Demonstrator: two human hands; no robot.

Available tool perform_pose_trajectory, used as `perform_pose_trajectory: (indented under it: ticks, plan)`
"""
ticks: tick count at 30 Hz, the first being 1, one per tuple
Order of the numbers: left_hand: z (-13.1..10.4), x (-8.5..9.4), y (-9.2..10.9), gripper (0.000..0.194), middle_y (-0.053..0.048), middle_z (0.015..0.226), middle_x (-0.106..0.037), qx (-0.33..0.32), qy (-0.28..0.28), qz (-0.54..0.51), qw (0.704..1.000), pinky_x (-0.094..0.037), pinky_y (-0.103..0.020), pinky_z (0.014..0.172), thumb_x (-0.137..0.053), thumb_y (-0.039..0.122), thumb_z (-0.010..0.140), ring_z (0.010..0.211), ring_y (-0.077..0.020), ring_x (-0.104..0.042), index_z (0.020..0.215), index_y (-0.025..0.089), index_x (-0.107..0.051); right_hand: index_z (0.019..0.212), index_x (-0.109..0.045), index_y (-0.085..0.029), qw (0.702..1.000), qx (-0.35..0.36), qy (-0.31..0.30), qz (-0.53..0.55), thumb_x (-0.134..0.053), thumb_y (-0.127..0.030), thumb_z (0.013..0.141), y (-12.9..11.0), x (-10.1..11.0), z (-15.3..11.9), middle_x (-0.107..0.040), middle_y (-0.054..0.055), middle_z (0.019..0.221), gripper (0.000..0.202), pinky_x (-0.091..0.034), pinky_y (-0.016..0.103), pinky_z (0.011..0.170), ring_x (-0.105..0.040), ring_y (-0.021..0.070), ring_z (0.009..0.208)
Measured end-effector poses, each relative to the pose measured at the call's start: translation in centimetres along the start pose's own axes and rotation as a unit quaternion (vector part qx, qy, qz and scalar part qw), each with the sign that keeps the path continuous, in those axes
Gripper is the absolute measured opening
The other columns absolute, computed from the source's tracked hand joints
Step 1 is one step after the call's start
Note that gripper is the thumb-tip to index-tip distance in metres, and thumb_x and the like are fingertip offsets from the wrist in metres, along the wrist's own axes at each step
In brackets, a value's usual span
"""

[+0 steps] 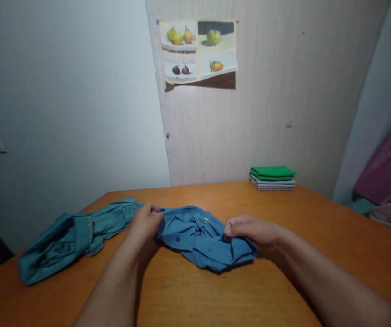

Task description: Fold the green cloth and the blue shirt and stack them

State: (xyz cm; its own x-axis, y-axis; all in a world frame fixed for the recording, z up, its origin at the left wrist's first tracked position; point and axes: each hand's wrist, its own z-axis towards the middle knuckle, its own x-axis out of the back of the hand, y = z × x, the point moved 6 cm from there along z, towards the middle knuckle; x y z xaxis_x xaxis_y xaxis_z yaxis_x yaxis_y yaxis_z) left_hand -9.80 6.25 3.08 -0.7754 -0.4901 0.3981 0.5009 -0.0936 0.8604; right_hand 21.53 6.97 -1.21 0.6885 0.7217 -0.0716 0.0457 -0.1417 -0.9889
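Note:
A crumpled blue buttoned shirt [195, 236] lies across the middle of the table, with a dark button showing on its front strip. My left hand [148, 220] is closed, its fingers pinching the shirt's left end. At the right end, my right hand [246, 230] grips the cloth with curled fingers. Folds hide parts of the shirt between the two hands. To the left of my left hand lies a rumpled teal garment [76, 231], its wide end opening toward the near left. Whether the teal cloth joins the blue shirt behind my left hand I cannot tell.
The orange-brown wooden table [195, 299] reaches back to the wall. A folded cloth stack [272, 178], green on top with grey and checked layers below, sits at the back right. A fruit picture sheet [198, 51] hangs on the wall. Pink fabric [386, 159] is at the far right.

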Motion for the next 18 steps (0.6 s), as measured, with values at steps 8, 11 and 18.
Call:
perform_pose_trajectory:
  ticks: [8, 11, 18]
  plan:
    - [-5.7, -6.0, 6.6, 0.052, -0.004, 0.096, -0.072, 0.007, -0.236, -0.327, 0.915, -0.049, -0.026, 0.070, -0.080, 0.037, 0.076, 0.076, -0.0147, -0.066, 0.121, 0.021, -0.058, 0.114, -0.064, -0.018, 0.991, 0.088, 0.087, -0.056, -0.077, -0.043, 0.078, -1.3, 0.6, 0.7, -0.065, -0.001, 0.069, 0.045, -0.041, 0.022, 0.052, -0.056, 0.0116, 0.057]
    - [-8.0, -8.4, 7.3, 0.062, -0.011, 0.115, -0.072, 0.017, -0.352, -0.317, 0.881, -0.047, -0.032, 0.090, -0.078, 0.036, 0.081, 0.100, -0.0201, -0.067, 0.136, 0.021, -0.053, 0.143, -0.048, -0.023, 0.989, 0.097, 0.097, -0.046, -0.076, -0.045, 0.081, -1.6, 0.4, 0.6, -0.067, -0.001, 0.077, 0.072, -0.043, 0.023, 0.055, -0.057, 0.0111, 0.057]
    - [-8.3, -9.5, 6.6, 0.062, -0.013, 0.109, -0.074, 0.041, -0.341, -0.333, 0.878, -0.048, -0.032, 0.088, -0.074, 0.040, 0.083, 0.102, -0.0228, -0.068, 0.135, 0.019, -0.051, 0.120, -0.068, -0.023, 0.988, 0.117, 0.088, -0.055, -0.079, -0.039, 0.074, -1.3, -0.8, 0.8, -0.060, -0.004, 0.070, 0.050, -0.045, 0.024, 0.055, -0.054, 0.0113, 0.058]
